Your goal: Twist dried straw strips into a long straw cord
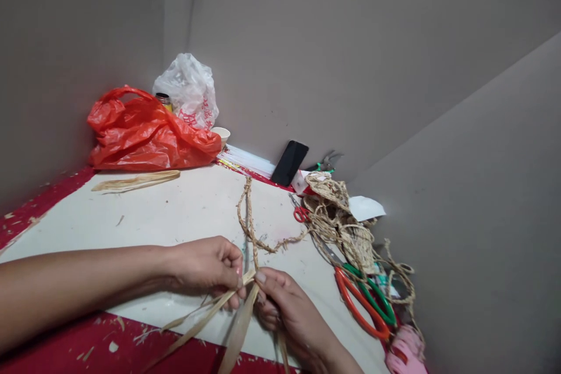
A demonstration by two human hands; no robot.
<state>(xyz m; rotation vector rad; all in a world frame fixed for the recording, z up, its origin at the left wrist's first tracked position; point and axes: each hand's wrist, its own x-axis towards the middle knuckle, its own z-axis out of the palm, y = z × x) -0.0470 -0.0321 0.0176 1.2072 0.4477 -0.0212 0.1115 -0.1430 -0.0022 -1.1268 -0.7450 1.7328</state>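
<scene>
My left hand (219,272) is closed, pinching a pale dry leaf strip (197,326) that trails down to the left. Beside it, my right hand (284,304) grips the spot where the loose strips meet the braided cord (256,254), thumb on top. A wider strip (239,333) hangs down between my hands, and another strip end shows below my right hand. From my fingertips the cord runs up, bends in a loop on the white board (197,210), then leads right toward a heap of braided rope (337,216).
Green and orange-handled scissors (362,304) and small red scissors (300,212) lie right. A phone (289,162) leans at the back near pliers (328,162). An orange plastic bag (149,134), white bag (188,85) and cup (221,135) stand back left. Dry leaves (135,182) lie left; pink material (405,350) front right.
</scene>
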